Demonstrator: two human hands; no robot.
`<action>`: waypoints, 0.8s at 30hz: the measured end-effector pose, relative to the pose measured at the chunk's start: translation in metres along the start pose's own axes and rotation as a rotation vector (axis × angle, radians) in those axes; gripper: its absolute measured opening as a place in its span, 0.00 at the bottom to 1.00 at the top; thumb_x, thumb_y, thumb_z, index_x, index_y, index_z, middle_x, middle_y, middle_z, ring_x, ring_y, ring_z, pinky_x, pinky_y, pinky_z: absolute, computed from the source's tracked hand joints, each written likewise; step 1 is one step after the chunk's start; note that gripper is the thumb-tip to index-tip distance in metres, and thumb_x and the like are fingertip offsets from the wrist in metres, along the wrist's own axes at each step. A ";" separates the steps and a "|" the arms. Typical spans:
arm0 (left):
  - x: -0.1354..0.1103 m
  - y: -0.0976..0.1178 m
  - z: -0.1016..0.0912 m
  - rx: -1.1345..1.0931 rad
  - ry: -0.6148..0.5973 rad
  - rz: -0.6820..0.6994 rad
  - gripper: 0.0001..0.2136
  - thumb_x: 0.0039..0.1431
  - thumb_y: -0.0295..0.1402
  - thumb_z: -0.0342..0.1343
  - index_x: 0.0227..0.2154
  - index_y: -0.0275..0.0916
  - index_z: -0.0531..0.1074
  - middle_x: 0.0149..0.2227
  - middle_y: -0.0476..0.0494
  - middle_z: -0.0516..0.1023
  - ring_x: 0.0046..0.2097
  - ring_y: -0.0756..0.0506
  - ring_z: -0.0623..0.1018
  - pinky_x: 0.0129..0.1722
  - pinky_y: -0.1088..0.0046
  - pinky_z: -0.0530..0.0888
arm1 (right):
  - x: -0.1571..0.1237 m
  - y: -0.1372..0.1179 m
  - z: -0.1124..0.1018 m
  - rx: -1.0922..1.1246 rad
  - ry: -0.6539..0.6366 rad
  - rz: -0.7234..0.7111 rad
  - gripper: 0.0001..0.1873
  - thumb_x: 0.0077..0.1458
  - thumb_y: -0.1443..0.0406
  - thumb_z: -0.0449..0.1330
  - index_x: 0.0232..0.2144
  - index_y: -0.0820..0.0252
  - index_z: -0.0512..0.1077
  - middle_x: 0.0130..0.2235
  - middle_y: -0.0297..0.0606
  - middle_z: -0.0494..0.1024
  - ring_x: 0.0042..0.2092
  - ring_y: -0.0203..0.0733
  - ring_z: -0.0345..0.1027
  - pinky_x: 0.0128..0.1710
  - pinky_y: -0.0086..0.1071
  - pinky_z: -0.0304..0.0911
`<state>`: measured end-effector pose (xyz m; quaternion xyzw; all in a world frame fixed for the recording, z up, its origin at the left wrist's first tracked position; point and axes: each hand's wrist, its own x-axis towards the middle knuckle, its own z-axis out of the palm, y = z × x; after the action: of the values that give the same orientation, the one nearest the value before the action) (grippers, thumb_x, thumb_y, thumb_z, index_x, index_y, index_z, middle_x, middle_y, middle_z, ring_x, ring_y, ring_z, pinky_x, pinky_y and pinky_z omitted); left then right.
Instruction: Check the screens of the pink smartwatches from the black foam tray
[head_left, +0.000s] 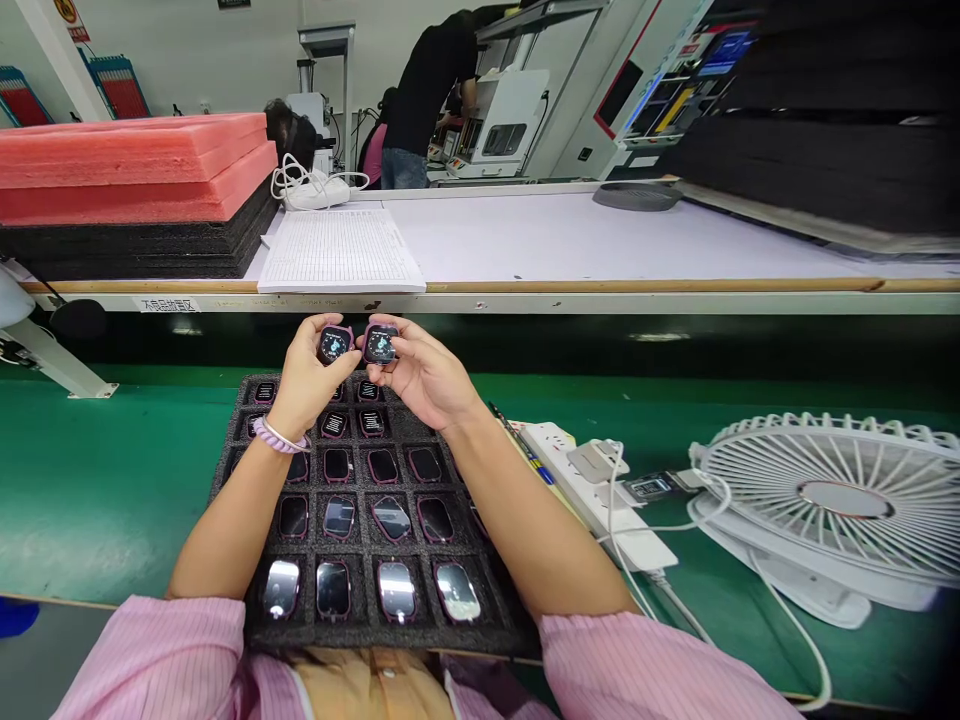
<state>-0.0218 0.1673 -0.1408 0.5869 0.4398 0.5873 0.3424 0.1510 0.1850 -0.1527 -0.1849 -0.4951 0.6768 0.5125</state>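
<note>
My left hand grips a square smartwatch body with a purplish rim and a lit screen. A second, similar smartwatch body is between the thumb and fingers of my right hand. The two watches are held side by side, screens facing me, above the far edge of a black foam tray. Rows of more watch bodies lie in the tray's compartments; those in the far rows show white text, while nearer ones such as this watch have dark or reflecting screens. My forearms hide parts of the tray.
A white power strip with plugs and cables lies right of the tray, near a white fan. Above the green bench, a shelf holds paper sheets, pink foam and black foam. A person in black stands beyond.
</note>
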 end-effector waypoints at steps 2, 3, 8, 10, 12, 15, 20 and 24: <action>-0.001 0.004 0.000 -0.079 -0.044 -0.079 0.27 0.50 0.29 0.68 0.54 0.39 0.69 0.44 0.41 0.80 0.38 0.47 0.80 0.36 0.72 0.78 | 0.000 0.000 0.000 0.002 0.015 0.007 0.22 0.54 0.62 0.64 0.51 0.58 0.70 0.42 0.37 0.80 0.31 0.38 0.73 0.31 0.33 0.71; -0.002 0.006 0.000 -0.115 -0.069 -0.116 0.30 0.51 0.30 0.67 0.57 0.39 0.67 0.44 0.41 0.80 0.35 0.48 0.80 0.32 0.73 0.78 | 0.001 0.000 0.000 0.003 0.027 0.006 0.22 0.53 0.63 0.64 0.51 0.58 0.70 0.41 0.37 0.80 0.30 0.38 0.73 0.30 0.33 0.71; -0.005 0.018 0.001 -0.231 -0.107 -0.200 0.28 0.58 0.26 0.57 0.63 0.38 0.64 0.48 0.39 0.80 0.29 0.52 0.81 0.32 0.75 0.81 | 0.001 0.000 0.000 -0.026 0.080 -0.033 0.25 0.47 0.66 0.64 0.51 0.56 0.70 0.35 0.30 0.78 0.29 0.37 0.73 0.31 0.32 0.70; -0.005 0.020 0.002 -0.238 -0.104 -0.208 0.27 0.58 0.24 0.55 0.62 0.37 0.66 0.47 0.40 0.80 0.29 0.53 0.82 0.33 0.76 0.82 | 0.001 0.001 0.000 -0.046 0.079 -0.044 0.26 0.46 0.67 0.64 0.50 0.56 0.70 0.35 0.30 0.78 0.30 0.37 0.73 0.31 0.32 0.69; -0.005 0.021 0.003 -0.225 -0.096 -0.209 0.25 0.59 0.23 0.54 0.61 0.37 0.67 0.46 0.41 0.81 0.29 0.53 0.82 0.33 0.77 0.83 | 0.001 0.002 -0.001 -0.059 0.074 -0.043 0.26 0.46 0.66 0.65 0.50 0.56 0.70 0.35 0.30 0.77 0.30 0.36 0.72 0.31 0.30 0.68; -0.004 0.021 0.003 -0.215 -0.075 -0.215 0.24 0.59 0.22 0.53 0.59 0.37 0.68 0.46 0.42 0.81 0.29 0.54 0.82 0.33 0.79 0.83 | 0.001 0.002 0.000 -0.059 0.074 -0.040 0.25 0.45 0.66 0.66 0.48 0.56 0.69 0.36 0.29 0.78 0.29 0.34 0.71 0.30 0.29 0.68; -0.004 0.023 0.003 -0.226 -0.048 -0.230 0.21 0.59 0.22 0.53 0.56 0.36 0.70 0.42 0.45 0.81 0.27 0.53 0.82 0.31 0.80 0.83 | 0.001 0.001 0.003 -0.050 0.102 -0.043 0.24 0.46 0.64 0.69 0.47 0.57 0.71 0.35 0.28 0.79 0.27 0.34 0.71 0.29 0.29 0.67; -0.004 0.026 0.003 -0.230 -0.047 -0.232 0.19 0.59 0.21 0.53 0.53 0.36 0.70 0.40 0.47 0.80 0.27 0.53 0.82 0.30 0.80 0.83 | 0.001 0.002 0.004 -0.052 0.120 -0.050 0.25 0.46 0.62 0.73 0.46 0.57 0.72 0.36 0.29 0.79 0.26 0.32 0.69 0.28 0.29 0.68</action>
<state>-0.0151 0.1541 -0.1189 0.5027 0.4263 0.5763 0.4831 0.1469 0.1838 -0.1521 -0.2260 -0.4853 0.6382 0.5533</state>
